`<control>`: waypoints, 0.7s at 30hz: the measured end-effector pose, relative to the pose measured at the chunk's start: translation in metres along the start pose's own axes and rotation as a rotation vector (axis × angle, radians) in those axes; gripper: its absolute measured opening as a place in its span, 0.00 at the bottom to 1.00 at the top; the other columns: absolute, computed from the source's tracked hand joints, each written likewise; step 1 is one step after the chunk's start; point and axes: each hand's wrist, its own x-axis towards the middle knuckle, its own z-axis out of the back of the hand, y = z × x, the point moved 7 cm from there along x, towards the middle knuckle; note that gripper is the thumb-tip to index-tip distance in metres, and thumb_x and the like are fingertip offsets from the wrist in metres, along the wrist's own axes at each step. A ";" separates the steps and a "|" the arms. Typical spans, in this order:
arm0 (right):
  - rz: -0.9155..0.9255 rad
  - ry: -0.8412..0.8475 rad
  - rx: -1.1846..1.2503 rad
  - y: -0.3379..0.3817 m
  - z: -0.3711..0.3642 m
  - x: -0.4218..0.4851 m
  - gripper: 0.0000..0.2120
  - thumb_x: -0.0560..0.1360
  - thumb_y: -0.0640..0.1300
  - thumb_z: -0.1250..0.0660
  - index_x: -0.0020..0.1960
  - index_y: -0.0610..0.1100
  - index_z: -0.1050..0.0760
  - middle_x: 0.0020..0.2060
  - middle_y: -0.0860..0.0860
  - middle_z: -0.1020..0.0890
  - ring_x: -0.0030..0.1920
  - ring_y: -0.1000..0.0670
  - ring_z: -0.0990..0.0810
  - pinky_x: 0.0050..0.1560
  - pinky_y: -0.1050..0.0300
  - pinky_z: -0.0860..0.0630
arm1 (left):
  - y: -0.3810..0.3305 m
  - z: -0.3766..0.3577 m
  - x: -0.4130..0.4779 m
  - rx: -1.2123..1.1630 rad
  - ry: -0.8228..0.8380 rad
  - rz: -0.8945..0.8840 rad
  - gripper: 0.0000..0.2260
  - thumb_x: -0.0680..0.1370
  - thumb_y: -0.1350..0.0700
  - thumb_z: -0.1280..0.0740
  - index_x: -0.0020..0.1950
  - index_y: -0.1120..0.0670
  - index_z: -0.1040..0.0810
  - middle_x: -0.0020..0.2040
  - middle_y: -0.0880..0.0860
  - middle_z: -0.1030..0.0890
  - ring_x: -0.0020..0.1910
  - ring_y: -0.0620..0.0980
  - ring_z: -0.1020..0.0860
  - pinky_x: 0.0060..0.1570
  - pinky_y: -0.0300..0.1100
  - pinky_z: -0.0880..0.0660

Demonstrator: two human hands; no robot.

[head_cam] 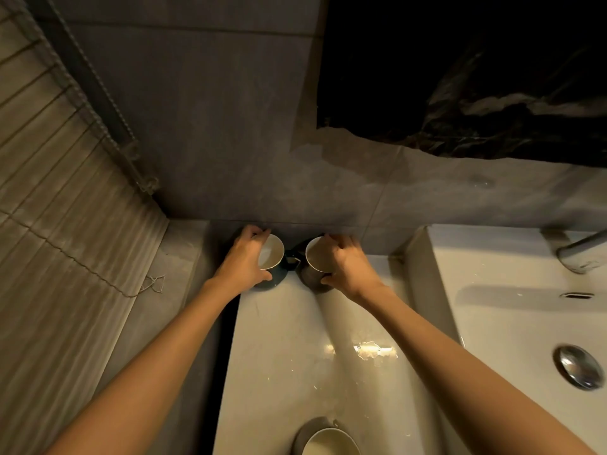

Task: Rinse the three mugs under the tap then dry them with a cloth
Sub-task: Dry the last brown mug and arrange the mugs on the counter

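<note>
Hands: both stretch to the counter's (279, 339) far edge, left of the basin (492, 323). The left hand (244, 257) curls round the left mug (272, 254), fingers at the rim and thumb low on the body. The right hand (348, 262) grips the right mug (317, 256) the same way.
Mugs held: upright, mouths up, side by side against the wall (230, 142), well left of the basin. Their dark handles appear to point at each other across the gap.
Why so: with the handles turned inward, each hand takes a mug by its outer flank. One mug per hand looks like a way to move two at once. Whether the pair is lifted or standing cannot be told.
Third mug (328, 441): upright at the counter's near edge, left of the basin, with no hand on it.
Basin: the tap (581, 251) stands at its far rim and the plug (579, 366) sits in its bottom. No stream shows.
In the way: the basin's raised left wall stands between the mugs and the tap, so they must likely go up and over it. A puddle (371, 351) glints on the counter just left of the basin, likely slippery.
Around: a blind (49, 159) hangs far left of the basin.
Cloth: none in view.
</note>
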 end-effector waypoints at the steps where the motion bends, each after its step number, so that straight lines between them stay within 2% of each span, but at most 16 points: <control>1: 0.001 -0.003 0.001 0.000 0.001 -0.001 0.43 0.66 0.45 0.24 0.75 0.40 0.42 0.71 0.42 0.37 0.68 0.41 0.38 0.67 0.50 0.35 | 0.000 -0.001 -0.001 0.004 -0.001 -0.001 0.43 0.63 0.59 0.20 0.74 0.57 0.37 0.67 0.56 0.35 0.64 0.56 0.31 0.65 0.46 0.32; 6: 0.054 -0.007 0.033 0.007 0.010 -0.014 0.43 0.66 0.46 0.24 0.75 0.43 0.41 0.72 0.43 0.38 0.67 0.40 0.36 0.67 0.50 0.35 | -0.008 0.010 -0.016 0.034 -0.104 -0.035 0.41 0.65 0.53 0.22 0.74 0.52 0.36 0.70 0.52 0.35 0.68 0.56 0.35 0.66 0.50 0.32; 9: 0.094 -0.108 0.092 0.016 0.033 -0.043 0.31 0.71 0.48 0.28 0.71 0.44 0.32 0.69 0.45 0.32 0.63 0.41 0.33 0.65 0.50 0.33 | -0.022 0.025 -0.043 -0.052 -0.182 -0.086 0.34 0.69 0.52 0.24 0.73 0.51 0.33 0.68 0.52 0.32 0.66 0.55 0.33 0.66 0.49 0.33; 11: 0.120 -0.155 0.174 0.022 0.046 -0.072 0.23 0.73 0.47 0.30 0.67 0.45 0.27 0.64 0.47 0.26 0.60 0.43 0.29 0.62 0.53 0.31 | -0.030 0.030 -0.070 -0.161 -0.191 -0.093 0.29 0.72 0.53 0.27 0.71 0.52 0.31 0.67 0.52 0.30 0.65 0.53 0.31 0.65 0.45 0.33; 15: 0.122 -0.138 0.245 0.030 0.057 -0.139 0.16 0.76 0.48 0.33 0.63 0.48 0.25 0.59 0.51 0.22 0.58 0.49 0.26 0.57 0.58 0.31 | -0.045 0.026 -0.133 -0.308 -0.157 -0.081 0.23 0.75 0.54 0.30 0.69 0.51 0.28 0.65 0.49 0.28 0.62 0.46 0.28 0.61 0.34 0.35; 19: 0.078 -0.066 0.258 0.031 0.040 -0.203 0.14 0.77 0.50 0.35 0.63 0.51 0.25 0.57 0.54 0.21 0.55 0.53 0.25 0.52 0.62 0.30 | -0.049 -0.003 -0.194 -0.427 -0.081 -0.044 0.20 0.75 0.53 0.30 0.67 0.46 0.26 0.59 0.43 0.28 0.55 0.43 0.25 0.57 0.41 0.27; 21: 0.014 -0.002 0.256 0.027 0.018 -0.230 0.15 0.78 0.52 0.36 0.63 0.52 0.26 0.56 0.55 0.21 0.53 0.53 0.25 0.52 0.62 0.30 | -0.048 -0.027 -0.222 -0.473 -0.019 0.010 0.20 0.75 0.51 0.30 0.66 0.44 0.27 0.59 0.44 0.28 0.52 0.43 0.23 0.54 0.41 0.24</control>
